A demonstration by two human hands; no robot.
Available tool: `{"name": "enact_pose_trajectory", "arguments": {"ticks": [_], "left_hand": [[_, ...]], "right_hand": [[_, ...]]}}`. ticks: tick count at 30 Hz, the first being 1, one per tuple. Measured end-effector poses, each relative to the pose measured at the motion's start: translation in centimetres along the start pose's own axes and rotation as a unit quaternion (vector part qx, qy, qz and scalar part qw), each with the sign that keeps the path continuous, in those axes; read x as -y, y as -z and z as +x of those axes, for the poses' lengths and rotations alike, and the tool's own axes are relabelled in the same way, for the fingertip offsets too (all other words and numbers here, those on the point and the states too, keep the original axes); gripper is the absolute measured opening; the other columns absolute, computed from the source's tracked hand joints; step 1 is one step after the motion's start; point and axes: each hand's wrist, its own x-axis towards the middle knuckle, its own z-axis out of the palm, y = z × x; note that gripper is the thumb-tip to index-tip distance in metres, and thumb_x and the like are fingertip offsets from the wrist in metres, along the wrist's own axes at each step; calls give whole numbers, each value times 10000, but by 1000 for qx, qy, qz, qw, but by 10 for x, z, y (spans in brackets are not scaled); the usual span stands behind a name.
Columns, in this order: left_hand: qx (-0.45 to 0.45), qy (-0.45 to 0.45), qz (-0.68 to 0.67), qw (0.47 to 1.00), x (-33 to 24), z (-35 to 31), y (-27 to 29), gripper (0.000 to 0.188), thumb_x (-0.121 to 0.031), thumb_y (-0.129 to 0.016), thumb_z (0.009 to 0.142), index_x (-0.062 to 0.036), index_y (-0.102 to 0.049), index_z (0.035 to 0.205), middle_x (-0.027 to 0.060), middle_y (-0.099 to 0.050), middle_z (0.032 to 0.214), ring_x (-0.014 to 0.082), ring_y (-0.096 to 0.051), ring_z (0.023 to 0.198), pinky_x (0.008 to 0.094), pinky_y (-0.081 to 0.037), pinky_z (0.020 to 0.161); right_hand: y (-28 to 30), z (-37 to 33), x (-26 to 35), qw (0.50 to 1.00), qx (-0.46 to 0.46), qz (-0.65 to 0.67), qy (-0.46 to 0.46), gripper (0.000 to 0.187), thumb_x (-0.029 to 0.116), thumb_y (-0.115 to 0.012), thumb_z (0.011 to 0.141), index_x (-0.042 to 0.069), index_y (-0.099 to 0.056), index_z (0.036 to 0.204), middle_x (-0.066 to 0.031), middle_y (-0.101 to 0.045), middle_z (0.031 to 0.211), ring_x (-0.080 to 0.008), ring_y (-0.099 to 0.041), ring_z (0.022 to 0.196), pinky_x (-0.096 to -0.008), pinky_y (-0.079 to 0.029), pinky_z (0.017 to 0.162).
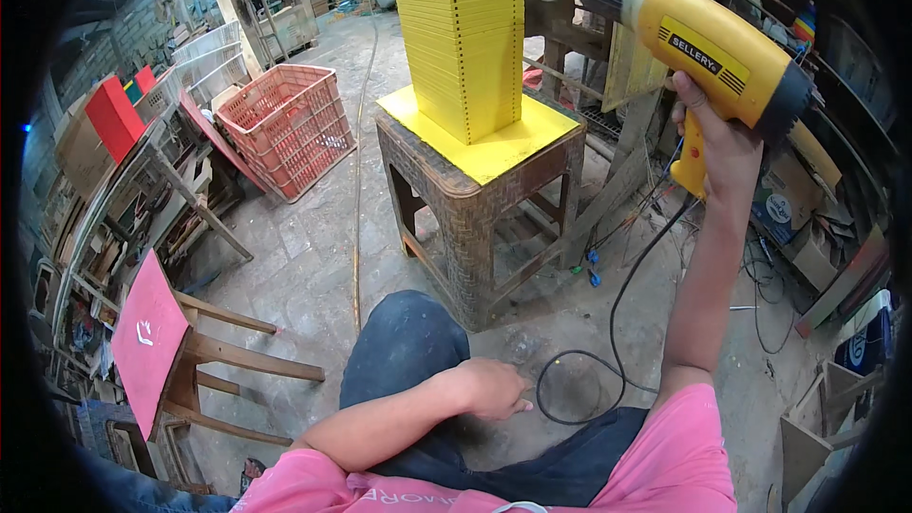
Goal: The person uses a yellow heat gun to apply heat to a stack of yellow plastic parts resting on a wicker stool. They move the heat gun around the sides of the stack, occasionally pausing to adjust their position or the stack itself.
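My right hand [719, 138] grips the handle of a yellow electric drill [708, 47], raised at the upper right. Its bit points left at the top of a tall stack of yellow sheets [461, 43]. The stack stands on a wider yellow sheet [494, 147] on a brown woven stool [475, 204]. The drill's black cord [617, 309] hangs down and loops on the floor. My left hand [489, 388] rests on my knee in dark trousers, fingers loosely curled, holding nothing.
A red plastic crate [285, 128] stands on the concrete floor at the left. A wooden stool with a red seat [152, 337] is near my left side. Cluttered shelves [95, 180] line the left wall; boxes and boards [817, 228] crowd the right.
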Motion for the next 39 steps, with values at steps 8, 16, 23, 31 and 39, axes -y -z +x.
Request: {"name": "enact_pose_trajectory", "arguments": {"ticks": [8, 16, 23, 31, 39], "left_hand": [[-7, -11, 9, 1000, -3, 0, 1, 465, -405, -404, 972, -23, -573, 1178, 226, -624, 1053, 386, -584, 1037, 462, -456, 899], [-1, -6, 2, 1000, -3, 2, 2, 453, -398, -408, 971, -19, -573, 1155, 228, -628, 1034, 393, -588, 1024, 466, -461, 888], [-19, -12, 5, 1000, -2, -1, 0, 447, -403, -413, 968, -33, -574, 1160, 229, -631, 1019, 395, -595, 1005, 470, -469, 869], [-13, -21, 4, 1000, -1, 4, 0, 443, -396, -406, 972, -21, -571, 1142, 233, -628, 1012, 401, -590, 999, 474, -464, 864], [-14, -20, -5, 1000, -6, 5, 3, 452, -397, -409, 970, -15, -571, 1149, 230, -630, 1018, 400, -592, 1001, 476, -458, 883]], "right_hand": [[0, -8, -7, 998, 2, -58, 0, 362, 214, -839, 720, 23, -666, 974, -21, -665, 787, -78, -583, 603, -214, -459, 550], [-15, -34, 9, 984, 150, 89, -42, 304, 164, -830, 726, 35, -677, 955, -17, -672, 792, -79, -587, 611, -211, -461, 550], [2, -8, -3, 999, 24, 5, -40, 291, 160, -822, 736, 35, -678, 955, -30, -670, 788, -83, -586, 608, -212, -456, 549], [6, -10, -10, 998, 33, -56, -13, 352, 161, -833, 720, 18, -659, 990, -30, -676, 813, -98, -592, 608, -225, -463, 544], [2, -27, -5, 970, 203, 93, -98, 321, 62, -753, 781, 10, -633, 1074, -112, -690, 902, -136, -616, 662, -233, -481, 552]]}}
